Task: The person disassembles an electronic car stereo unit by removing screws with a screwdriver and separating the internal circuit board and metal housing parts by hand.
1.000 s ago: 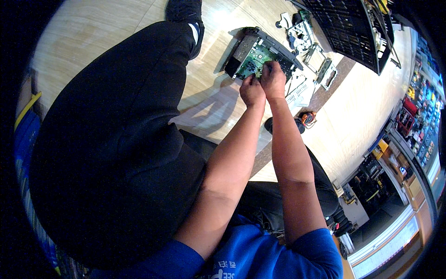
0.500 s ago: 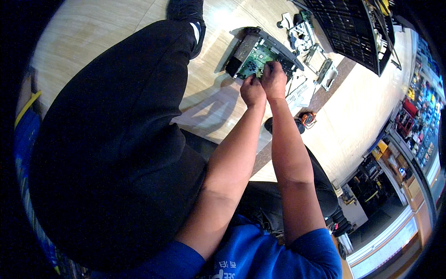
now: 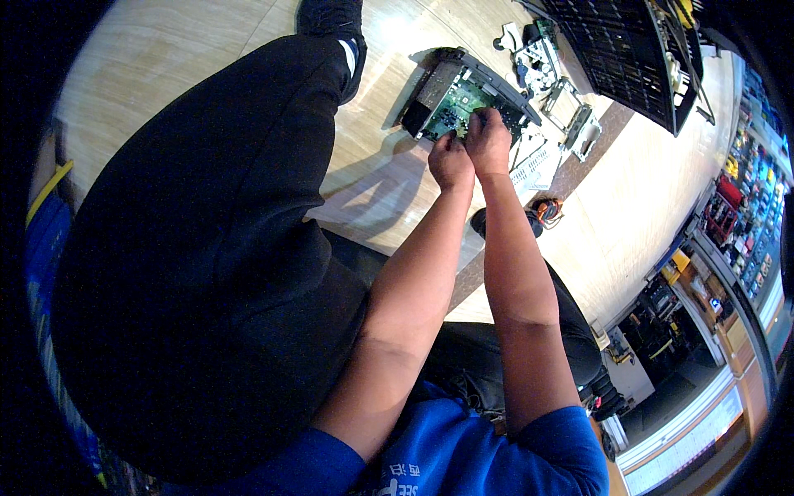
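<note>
A black electronic device with its casing opened (image 3: 426,89) lies on the tiled floor, and a green circuit board (image 3: 463,101) shows inside it. Both my hands meet at the device's near edge. My left hand (image 3: 452,163) is closed with the fingertips pinched at the board's near side. Just right of it, my right hand (image 3: 490,142) is curled over the board, its fingers bent together. Whatever the fingertips hold is too small or hidden to make out.
Right of the device lie removed metal and plastic parts (image 3: 571,120) and a perforated white plate (image 3: 536,168). A black rack (image 3: 620,50) stands at the upper right. An orange cable coil (image 3: 549,212) sits by my right forearm. My bent leg (image 3: 207,207) fills the left.
</note>
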Demonstrator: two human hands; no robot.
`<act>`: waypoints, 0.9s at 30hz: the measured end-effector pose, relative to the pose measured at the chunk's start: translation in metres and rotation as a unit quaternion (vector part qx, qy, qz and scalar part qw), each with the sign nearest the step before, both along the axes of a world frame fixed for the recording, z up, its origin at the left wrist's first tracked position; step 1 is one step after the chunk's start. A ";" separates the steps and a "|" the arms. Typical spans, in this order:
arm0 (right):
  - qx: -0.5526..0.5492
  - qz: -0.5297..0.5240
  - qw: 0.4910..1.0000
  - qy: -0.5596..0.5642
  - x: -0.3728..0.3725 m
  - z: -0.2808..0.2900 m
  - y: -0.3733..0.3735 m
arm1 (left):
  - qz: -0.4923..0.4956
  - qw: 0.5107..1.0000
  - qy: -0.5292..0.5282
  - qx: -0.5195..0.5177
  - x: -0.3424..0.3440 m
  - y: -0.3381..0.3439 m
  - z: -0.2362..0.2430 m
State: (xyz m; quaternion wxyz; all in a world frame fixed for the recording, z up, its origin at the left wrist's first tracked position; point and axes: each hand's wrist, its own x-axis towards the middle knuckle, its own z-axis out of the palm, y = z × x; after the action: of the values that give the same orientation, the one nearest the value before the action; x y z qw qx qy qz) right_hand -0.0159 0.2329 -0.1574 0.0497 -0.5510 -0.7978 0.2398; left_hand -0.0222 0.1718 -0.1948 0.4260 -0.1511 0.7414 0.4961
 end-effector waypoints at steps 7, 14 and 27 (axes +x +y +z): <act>-0.001 0.002 1.000 -0.018 0.002 0.000 0.003 | 0.005 1.000 -0.004 0.007 0.001 0.002 0.002; -0.001 -0.006 0.999 -0.031 0.002 -0.003 0.004 | 0.040 0.999 -0.020 0.018 -0.002 0.001 0.010; -0.005 0.005 0.993 -0.121 -0.006 0.004 0.006 | -0.007 1.000 0.001 0.008 0.000 0.000 -0.002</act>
State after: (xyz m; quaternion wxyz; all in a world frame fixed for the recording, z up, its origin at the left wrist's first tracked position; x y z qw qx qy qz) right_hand -0.0224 0.2387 -0.1531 -0.0510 -0.5726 -0.7992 0.1752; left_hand -0.0219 0.1721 -0.1968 0.4300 -0.1420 0.7387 0.4992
